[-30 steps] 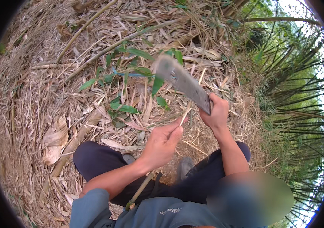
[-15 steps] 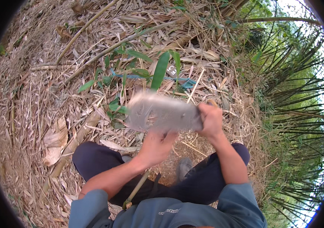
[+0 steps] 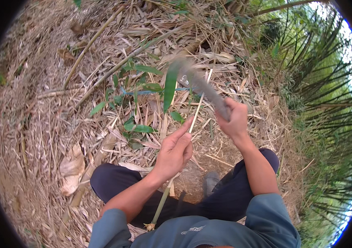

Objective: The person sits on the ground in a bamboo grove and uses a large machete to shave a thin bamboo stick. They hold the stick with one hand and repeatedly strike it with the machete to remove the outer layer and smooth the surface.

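My left hand (image 3: 174, 153) is closed round a thin bamboo stalk (image 3: 162, 204), its index finger stretched along it. Below the hand the stalk is green and runs down over my lap, ending in a frayed tip near my shirt. Above my fingers a slim pale length (image 3: 197, 110) points away and to the right. My right hand (image 3: 234, 120) grips a broad-bladed knife (image 3: 205, 87), whose handle is mostly hidden in the fist. The blade is smeared by motion and seen nearly edge-on, beyond and right of my left hand. Whether it touches the pale length, I cannot tell.
Dry bamboo leaves (image 3: 52, 124) cover the ground. A small green-leafed plant (image 3: 141, 128) and a blue cord (image 3: 145, 92) lie ahead. Long fallen poles (image 3: 118, 66) cross at the far left. Bamboo stems (image 3: 324, 78) stand at the right. My bent legs (image 3: 116, 182) frame the near side.
The knife has swung from lying broadside over my left hand to pointing away, edge-on, farther off. My left hand and the pale length of stalk are now uncovered.
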The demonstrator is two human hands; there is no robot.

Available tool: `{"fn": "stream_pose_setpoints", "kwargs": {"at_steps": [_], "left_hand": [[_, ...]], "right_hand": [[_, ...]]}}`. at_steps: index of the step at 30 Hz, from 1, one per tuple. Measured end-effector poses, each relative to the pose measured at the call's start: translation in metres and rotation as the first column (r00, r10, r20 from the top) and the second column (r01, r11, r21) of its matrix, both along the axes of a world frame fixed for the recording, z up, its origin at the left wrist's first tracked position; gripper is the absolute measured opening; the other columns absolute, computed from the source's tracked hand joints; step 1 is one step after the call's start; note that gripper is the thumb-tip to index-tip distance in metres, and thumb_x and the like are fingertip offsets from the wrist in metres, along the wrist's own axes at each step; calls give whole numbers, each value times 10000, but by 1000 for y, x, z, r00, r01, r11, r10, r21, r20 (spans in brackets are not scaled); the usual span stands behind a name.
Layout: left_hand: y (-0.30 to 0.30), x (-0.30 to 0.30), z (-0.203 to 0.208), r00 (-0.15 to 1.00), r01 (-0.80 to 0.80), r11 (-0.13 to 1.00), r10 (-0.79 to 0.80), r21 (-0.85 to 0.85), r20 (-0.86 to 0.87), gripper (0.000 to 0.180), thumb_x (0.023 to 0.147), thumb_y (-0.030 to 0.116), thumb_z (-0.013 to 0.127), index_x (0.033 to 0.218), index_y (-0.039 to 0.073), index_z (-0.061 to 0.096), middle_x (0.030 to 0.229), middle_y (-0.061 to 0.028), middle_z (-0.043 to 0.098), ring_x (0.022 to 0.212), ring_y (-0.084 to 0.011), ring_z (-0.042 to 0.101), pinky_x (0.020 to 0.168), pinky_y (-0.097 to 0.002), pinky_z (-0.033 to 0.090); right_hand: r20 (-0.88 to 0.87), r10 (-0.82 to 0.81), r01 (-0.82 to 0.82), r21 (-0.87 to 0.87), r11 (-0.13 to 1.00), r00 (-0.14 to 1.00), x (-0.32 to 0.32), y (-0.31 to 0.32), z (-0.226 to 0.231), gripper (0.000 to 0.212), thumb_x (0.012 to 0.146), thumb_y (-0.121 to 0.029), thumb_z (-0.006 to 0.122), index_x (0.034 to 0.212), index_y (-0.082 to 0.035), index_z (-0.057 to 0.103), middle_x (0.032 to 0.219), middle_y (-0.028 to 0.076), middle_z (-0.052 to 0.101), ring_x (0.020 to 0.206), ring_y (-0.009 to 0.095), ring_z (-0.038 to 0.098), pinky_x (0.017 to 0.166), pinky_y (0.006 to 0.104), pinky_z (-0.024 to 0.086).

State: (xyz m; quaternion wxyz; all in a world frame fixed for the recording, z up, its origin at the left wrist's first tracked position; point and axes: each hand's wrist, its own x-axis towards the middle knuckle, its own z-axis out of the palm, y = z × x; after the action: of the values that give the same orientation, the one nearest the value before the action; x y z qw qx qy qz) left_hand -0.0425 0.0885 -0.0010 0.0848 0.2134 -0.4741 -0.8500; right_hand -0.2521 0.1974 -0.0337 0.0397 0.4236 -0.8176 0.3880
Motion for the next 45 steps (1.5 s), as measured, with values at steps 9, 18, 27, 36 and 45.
{"fn": "stream_pose_setpoints", "kwargs": {"at_steps": [9, 18, 27, 36, 45], "left_hand": [[9, 3, -3, 999, 2, 1000, -2, -1, 38, 238, 1094, 186, 452, 978, 28, 585, 513, 35, 336, 368, -72, 282, 357, -236, 261], [-1, 6, 0, 989, -84, 992, 71, 97, 127, 216, 1104, 211, 421, 1030, 65, 562, 519, 39, 329, 347, -66, 278, 324, -231, 250], [4, 7, 10, 991, -2, 992, -14, 129, 129, 432, 1103, 190, 399, 1511, 53, 434, 520, 52, 291, 339, -56, 268, 316, -225, 267], [8, 15, 15, 988, 47, 991, -65, 124, 142, 427, 1106, 188, 390, 1512, 65, 437, 529, 53, 287, 348, -55, 253, 325, -215, 258], [11, 12, 18, 995, 54, 997, -58, 48, 85, 440, 1100, 170, 397, 1514, 25, 425, 527, 58, 296, 350, -48, 247, 325, -212, 255]], "right_hand": [[-124, 150, -119, 229, 966, 981, 7, 7, -8, 318, 639, -237, 823, 794, -61, 609, 738, 127, 681, 690, 333, 695, 628, 419, 538], [-130, 173, -149, 176, 973, 976, 10, 2, -16, 353, 576, -279, 816, 787, -89, 607, 711, 122, 671, 681, 328, 689, 653, 445, 537], [-117, 49, -13, 294, 956, 992, -11, 3, -8, 336, 605, -294, 819, 817, -89, 658, 757, 117, 710, 716, 322, 713, 678, 437, 572], [8, -29, 26, 276, 961, 1000, -15, 5, -8, 347, 587, -286, 811, 839, -82, 687, 806, 128, 726, 724, 328, 716, 692, 434, 582], [175, -260, 202, 291, 935, 950, -45, 3, -11, 312, 715, -337, 789, 899, -86, 760, 812, 158, 727, 800, 335, 718, 760, 460, 579]]}}
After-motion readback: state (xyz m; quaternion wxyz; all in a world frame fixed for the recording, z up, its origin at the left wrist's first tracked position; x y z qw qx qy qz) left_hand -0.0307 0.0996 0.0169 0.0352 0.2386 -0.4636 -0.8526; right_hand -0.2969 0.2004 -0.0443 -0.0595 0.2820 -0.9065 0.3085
